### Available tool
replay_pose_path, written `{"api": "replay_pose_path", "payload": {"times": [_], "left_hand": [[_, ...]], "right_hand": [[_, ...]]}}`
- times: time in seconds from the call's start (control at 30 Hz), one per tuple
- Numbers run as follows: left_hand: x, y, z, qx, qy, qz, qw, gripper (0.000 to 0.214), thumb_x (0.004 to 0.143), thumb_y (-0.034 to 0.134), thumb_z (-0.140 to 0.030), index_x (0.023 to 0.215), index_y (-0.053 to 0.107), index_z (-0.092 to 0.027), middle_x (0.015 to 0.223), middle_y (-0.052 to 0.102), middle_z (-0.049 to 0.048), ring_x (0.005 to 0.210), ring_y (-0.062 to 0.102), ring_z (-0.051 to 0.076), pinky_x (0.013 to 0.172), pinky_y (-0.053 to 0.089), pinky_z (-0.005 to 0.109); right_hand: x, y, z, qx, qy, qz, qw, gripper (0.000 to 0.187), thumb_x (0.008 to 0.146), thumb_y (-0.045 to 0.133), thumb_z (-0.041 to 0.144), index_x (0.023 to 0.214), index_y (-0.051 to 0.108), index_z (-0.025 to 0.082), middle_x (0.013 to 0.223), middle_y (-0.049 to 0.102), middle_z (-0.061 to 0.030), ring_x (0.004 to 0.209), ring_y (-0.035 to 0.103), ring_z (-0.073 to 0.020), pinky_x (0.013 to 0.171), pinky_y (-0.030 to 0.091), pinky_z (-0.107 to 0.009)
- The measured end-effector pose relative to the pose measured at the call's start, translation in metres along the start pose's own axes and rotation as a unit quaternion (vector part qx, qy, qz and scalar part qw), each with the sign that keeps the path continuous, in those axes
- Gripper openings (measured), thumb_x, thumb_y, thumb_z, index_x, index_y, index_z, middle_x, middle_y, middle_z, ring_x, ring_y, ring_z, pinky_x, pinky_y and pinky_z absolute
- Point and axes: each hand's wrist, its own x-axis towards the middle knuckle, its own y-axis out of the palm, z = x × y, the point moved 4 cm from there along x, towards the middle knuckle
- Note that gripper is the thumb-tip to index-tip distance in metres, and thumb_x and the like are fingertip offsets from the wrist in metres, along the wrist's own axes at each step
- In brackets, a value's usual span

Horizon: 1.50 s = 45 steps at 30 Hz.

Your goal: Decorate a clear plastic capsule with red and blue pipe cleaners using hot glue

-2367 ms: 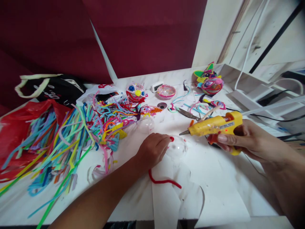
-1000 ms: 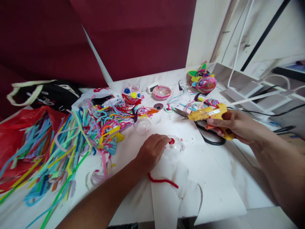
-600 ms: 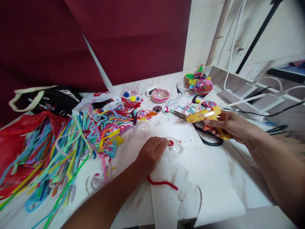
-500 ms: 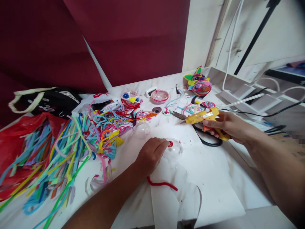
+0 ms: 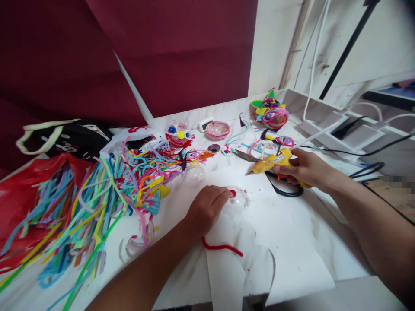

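My left hand rests on the white table, its fingers curled against a clear plastic half-sphere and pressing the end of a red pipe cleaner onto its top. The rest of that red strand trails toward me over a sheet of paper. My right hand is closed round a yellow hot glue gun, lowered near the table with its nozzle pointing left and down, to the right of and beyond the half-sphere. Scissors lie just behind the gun's tip.
A big heap of coloured pipe cleaners spills from a red bag at left. Decorated balls, a pink bowl and another clear half-sphere stand farther back. Black cables run at right.
My right hand has carried the glue gun away from the half-sphere, back and to the right, and lowered it toward the table. My left hand has stayed on the half-sphere.
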Motion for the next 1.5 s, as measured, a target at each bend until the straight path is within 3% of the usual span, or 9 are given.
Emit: {"api": "replay_pose_path", "payload": {"times": [0.17, 0.3, 0.4, 0.5, 0.63, 0.77, 0.97, 1.5], "left_hand": [[0.001, 0.000, -0.001, 0.011, 0.011, 0.007, 1.000, 0.019, 0.088, 0.052, -0.007, 0.106, 0.058, -0.010, 0.095, 0.068, 0.0108, 0.088, 0.064, 0.018, 0.075, 0.054, 0.033], [0.001, -0.001, -0.002, 0.022, 0.015, 0.009, 1.000, 0.019, 0.089, 0.050, -0.008, 0.107, 0.058, -0.011, 0.096, 0.069, 0.0112, 0.090, 0.064, 0.019, 0.075, 0.054, 0.034], [0.001, -0.001, -0.003, 0.024, 0.021, 0.022, 0.999, 0.019, 0.090, 0.049, -0.008, 0.107, 0.058, -0.009, 0.096, 0.069, 0.0126, 0.091, 0.064, 0.019, 0.076, 0.054, 0.035], [0.001, -0.002, -0.004, 0.030, 0.032, 0.029, 0.999, 0.019, 0.091, 0.048, -0.010, 0.107, 0.058, -0.007, 0.096, 0.069, 0.0138, 0.092, 0.064, 0.020, 0.077, 0.054, 0.036], [0.002, -0.003, -0.006, 0.048, 0.044, 0.037, 0.997, 0.019, 0.090, 0.050, -0.009, 0.107, 0.058, -0.006, 0.098, 0.069, 0.0145, 0.093, 0.064, 0.021, 0.077, 0.053, 0.035], [0.002, -0.003, -0.008, 0.064, 0.049, 0.037, 0.996, 0.019, 0.091, 0.050, -0.011, 0.107, 0.058, -0.007, 0.099, 0.069, 0.0136, 0.093, 0.064, 0.020, 0.076, 0.054, 0.035], [0.002, -0.003, -0.008, 0.079, 0.065, 0.017, 0.995, 0.016, 0.091, 0.050, -0.011, 0.104, 0.058, -0.007, 0.095, 0.070, 0.0124, 0.091, 0.065, 0.020, 0.075, 0.054, 0.034], [0.001, -0.003, -0.006, 0.065, 0.059, 0.025, 0.996, 0.016, 0.092, 0.047, -0.012, 0.103, 0.058, -0.010, 0.099, 0.070, 0.0113, 0.093, 0.064, 0.019, 0.075, 0.052, 0.034]], "right_hand": [[0.005, -0.009, 0.002, -0.232, -0.052, -0.076, 0.968, 0.042, 0.062, 0.069, 0.057, 0.079, 0.053, 0.022, 0.061, 0.058, -0.0005, 0.055, 0.052, -0.0188, 0.049, 0.031, -0.029], [-0.005, -0.013, 0.010, -0.343, -0.083, -0.136, 0.926, 0.039, 0.074, 0.059, 0.053, 0.091, 0.062, 0.019, 0.073, 0.063, -0.0084, 0.067, 0.057, -0.0268, 0.054, 0.033, -0.033], [-0.021, -0.005, 0.024, -0.354, -0.219, -0.183, 0.891, 0.030, 0.084, 0.052, 0.041, 0.099, 0.064, 0.017, 0.095, 0.065, -0.0126, 0.085, 0.060, -0.0278, 0.065, 0.042, -0.035], [-0.044, 0.017, 0.042, -0.268, -0.439, -0.126, 0.848, 0.022, 0.089, 0.050, 0.026, 0.101, 0.065, 0.017, 0.100, 0.065, -0.0108, 0.093, 0.059, -0.0218, 0.079, 0.047, -0.033], [-0.064, 0.047, 0.054, -0.210, -0.549, -0.017, 0.808, 0.026, 0.088, 0.049, 0.015, 0.112, 0.060, 0.016, 0.108, 0.063, -0.0115, 0.102, 0.055, -0.0228, 0.088, 0.046, -0.039], [-0.071, 0.066, 0.057, -0.228, -0.578, 0.034, 0.783, 0.034, 0.088, 0.047, 0.013, 0.121, 0.055, 0.016, 0.113, 0.063, -0.0120, 0.107, 0.052, -0.0253, 0.088, 0.045, -0.045], [-0.071, 0.079, 0.049, -0.288, -0.583, 0.053, 0.758, 0.036, 0.090, 0.044, 0.014, 0.124, 0.054, 0.018, 0.114, 0.062, -0.0120, 0.106, 0.052, -0.0263, 0.083, 0.045, -0.046], [-0.073, 0.084, 0.047, -0.345, -0.586, 0.036, 0.732, 0.032, 0.092, 0.040, 0.012, 0.119, 0.057, 0.012, 0.113, 0.062, -0.0147, 0.108, 0.050, -0.0283, 0.082, 0.044, -0.046]]}}
